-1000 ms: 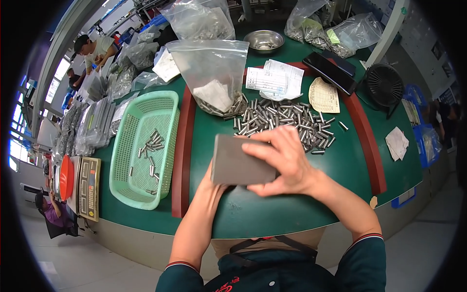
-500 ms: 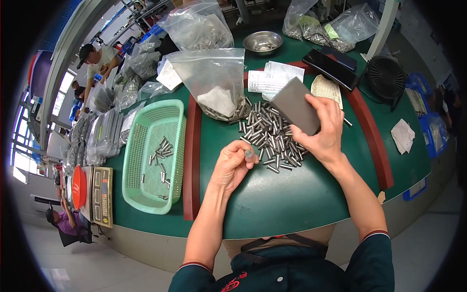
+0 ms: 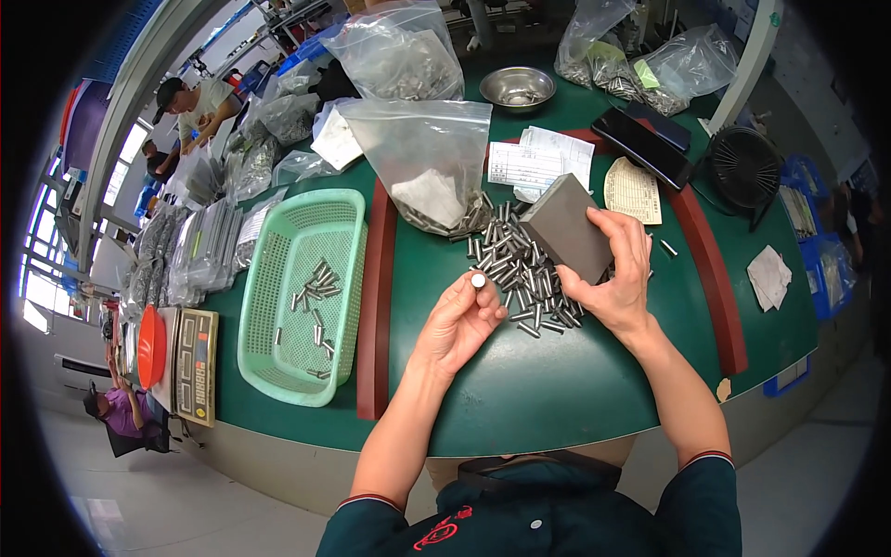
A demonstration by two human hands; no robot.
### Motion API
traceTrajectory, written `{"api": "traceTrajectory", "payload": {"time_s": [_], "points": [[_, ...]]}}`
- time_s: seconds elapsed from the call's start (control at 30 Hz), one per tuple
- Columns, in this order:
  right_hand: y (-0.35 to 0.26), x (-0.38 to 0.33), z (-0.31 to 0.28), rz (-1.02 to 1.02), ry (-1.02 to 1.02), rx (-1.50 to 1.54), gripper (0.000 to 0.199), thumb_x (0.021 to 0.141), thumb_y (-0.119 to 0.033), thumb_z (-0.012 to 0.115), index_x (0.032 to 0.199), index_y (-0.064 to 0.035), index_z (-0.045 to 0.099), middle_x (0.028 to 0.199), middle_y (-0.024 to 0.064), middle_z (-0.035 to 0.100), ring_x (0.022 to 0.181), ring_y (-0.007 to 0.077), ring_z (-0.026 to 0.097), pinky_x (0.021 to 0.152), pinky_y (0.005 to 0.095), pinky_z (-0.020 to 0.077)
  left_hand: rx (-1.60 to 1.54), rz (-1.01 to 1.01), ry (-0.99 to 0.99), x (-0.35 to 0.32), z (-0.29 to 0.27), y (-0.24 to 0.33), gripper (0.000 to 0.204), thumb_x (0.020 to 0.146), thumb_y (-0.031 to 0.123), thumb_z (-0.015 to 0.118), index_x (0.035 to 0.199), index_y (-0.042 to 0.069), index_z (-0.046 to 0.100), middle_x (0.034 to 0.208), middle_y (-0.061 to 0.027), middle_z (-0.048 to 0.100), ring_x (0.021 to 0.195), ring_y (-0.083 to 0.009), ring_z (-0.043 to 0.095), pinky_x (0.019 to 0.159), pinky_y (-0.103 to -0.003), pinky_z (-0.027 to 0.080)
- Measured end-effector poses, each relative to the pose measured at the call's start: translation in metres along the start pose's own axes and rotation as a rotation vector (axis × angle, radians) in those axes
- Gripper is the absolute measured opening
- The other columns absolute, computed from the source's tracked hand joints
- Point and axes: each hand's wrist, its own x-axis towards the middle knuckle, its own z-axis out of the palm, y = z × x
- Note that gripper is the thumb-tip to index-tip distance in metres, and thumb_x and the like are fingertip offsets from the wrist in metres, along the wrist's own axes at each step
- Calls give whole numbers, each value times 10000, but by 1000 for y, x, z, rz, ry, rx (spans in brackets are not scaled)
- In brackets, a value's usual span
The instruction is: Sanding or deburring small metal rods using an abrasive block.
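Between the fingertips of my left hand (image 3: pixel 457 327) is a small metal pin (image 3: pixel 478 279), its round, bright end facing up. My right hand (image 3: pixel 617 283) grips a flat grey rectangular block (image 3: pixel 566 226) by its right side and lower corner, tilted above the pins. Beneath and beside the block spreads a heap of short cylindrical metal pins (image 3: pixel 506 266), partly hidden by it. To the left, a light green plastic basket (image 3: pixel 288 249) has several similar pins scattered on its bottom.
Dark red strips (image 3: pixel 375 316) border the green work surface. Behind the heap stand a clear bag of parts (image 3: pixel 422 153), papers (image 3: pixel 529 162) and a steel bowl (image 3: pixel 518 88). A black phone (image 3: pixel 640 147) and black fan (image 3: pixel 741 167) lie right. Far left are scales (image 3: pixel 195 367) and co-workers.
My left hand has turned, so the pin's end now faces up and catches light. The block has tilted, showing its side edge. The view has shifted slightly.
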Motion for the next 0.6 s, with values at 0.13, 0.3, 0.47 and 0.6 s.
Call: {"api": "traceTrajectory", "payload": {"time_s": [0.13,0.3,0.47,0.6], "points": [[0,0,0,-53,-17,13,681,558,-217,779,1174,-47,544,1086,117,549,997,277,528,859,397,379,-89,2,38,2,-3,-1,112,935,196,590,968,100,542,769,24,400,666,-93,394,732,-261,409],[-44,-1,-5,-81,-7,168,724,532,-259,800,1183,-56,555,1100,132,545,980,301,533,843,415,398,-184,-32,-77,-3,-4,-7,180,945,233,570,1044,82,555,887,-26,542,768,-123,526,806,-318,464],[-58,11,-9,-381,-109,274,666,562,-300,790,1157,-71,598,1093,114,569,961,255,558,837,397,384,149,25,391,-9,5,-16,307,922,208,597,1191,68,550,1064,-82,612,955,-209,602,924,-372,481],[-46,17,-9,-14,20,111,663,545,-246,775,1142,-37,575,1077,124,574,975,285,549,862,398,400,3,-102,83,-2,22,-7,208,931,255,596,921,48,576,676,14,431,620,-93,365,672,-264,390]]}}
